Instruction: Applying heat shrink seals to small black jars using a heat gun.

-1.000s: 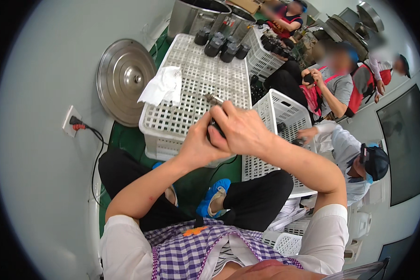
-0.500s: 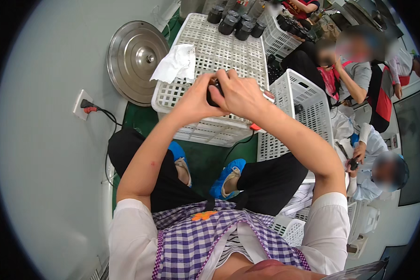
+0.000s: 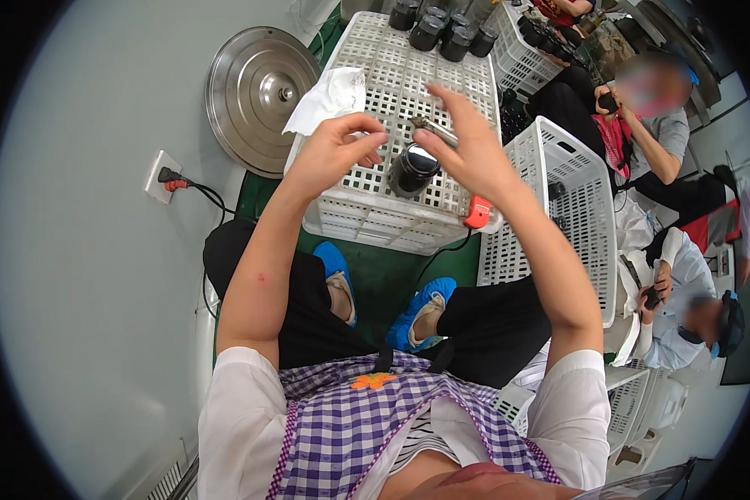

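A dark glass jar with a shiny black lid (image 3: 414, 169) stands upright near the front edge of an upturned white plastic crate (image 3: 392, 83). To its left, my left hand (image 3: 337, 154) hovers with loosely curled fingers and nothing visible in them. My right hand (image 3: 475, 154) is spread above the jar's right side, thumb and fingers apart. Beneath that hand shows a narrow metal tool (image 3: 437, 131), partly hidden; it seems to lie on the crate. A crumpled white paper sheet (image 3: 332, 98) lies on the crate's left side.
Several dark jars (image 3: 454, 42) stand at the crate's far end. A red device (image 3: 477, 212) with a black cord sits at the near right corner. Beside it stands an open white basket (image 3: 550, 208). A round metal lid (image 3: 262, 100) leans at the left wall. Co-workers sit at right.
Both hands have let go of the jar and moved apart. It now stands on the crate between them. The whole view has shifted slightly right and up.
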The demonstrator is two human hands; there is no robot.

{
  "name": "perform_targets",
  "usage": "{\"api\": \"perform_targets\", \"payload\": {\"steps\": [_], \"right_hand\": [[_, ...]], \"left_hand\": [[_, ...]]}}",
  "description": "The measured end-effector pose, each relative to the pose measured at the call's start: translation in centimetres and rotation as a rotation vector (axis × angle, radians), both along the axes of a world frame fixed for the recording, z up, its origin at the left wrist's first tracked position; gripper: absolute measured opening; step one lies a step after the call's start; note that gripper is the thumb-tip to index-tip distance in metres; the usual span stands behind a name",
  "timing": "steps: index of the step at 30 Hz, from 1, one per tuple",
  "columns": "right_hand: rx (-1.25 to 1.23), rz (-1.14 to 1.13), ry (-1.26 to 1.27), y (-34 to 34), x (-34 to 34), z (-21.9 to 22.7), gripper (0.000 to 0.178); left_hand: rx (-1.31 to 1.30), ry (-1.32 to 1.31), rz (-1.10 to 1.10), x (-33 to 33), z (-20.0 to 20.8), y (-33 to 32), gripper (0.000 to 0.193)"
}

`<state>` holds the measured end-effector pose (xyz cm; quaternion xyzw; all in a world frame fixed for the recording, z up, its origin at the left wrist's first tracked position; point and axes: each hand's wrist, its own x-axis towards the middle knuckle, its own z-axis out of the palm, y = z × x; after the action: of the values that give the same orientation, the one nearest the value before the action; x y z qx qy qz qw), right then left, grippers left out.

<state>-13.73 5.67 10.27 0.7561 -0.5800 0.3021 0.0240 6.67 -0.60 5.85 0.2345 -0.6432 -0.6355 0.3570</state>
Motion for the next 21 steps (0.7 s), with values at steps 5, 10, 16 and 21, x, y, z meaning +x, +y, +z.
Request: {"api": "perform_targets", "payload": {"steps": [5,10,16,21], "right_hand": [[0.159,0.512,0.306,1.0,1.7,5.5,0.053],[0.457,0.399,0.080,2.0,0.0,6.3,0.029],[0.267,0.425,0.506,1.9,-2.0,3.8,0.011],[0.208,0.408,0.605,1.8,-2.4,1.1,0.007]], "left_hand": [[-0.145,-0.005,-0.091,-0.9,1.5,2.0,0.014],[-0.121,-0.061,-0.170,-0.6,1.8,1.5,0.012],[-0.684,-0.210,-0.034,-1.9,0.0,1.3,0.011],[-0.886,-0.356,0.025,-2.8,-0.9,1.5,0.011]]}}
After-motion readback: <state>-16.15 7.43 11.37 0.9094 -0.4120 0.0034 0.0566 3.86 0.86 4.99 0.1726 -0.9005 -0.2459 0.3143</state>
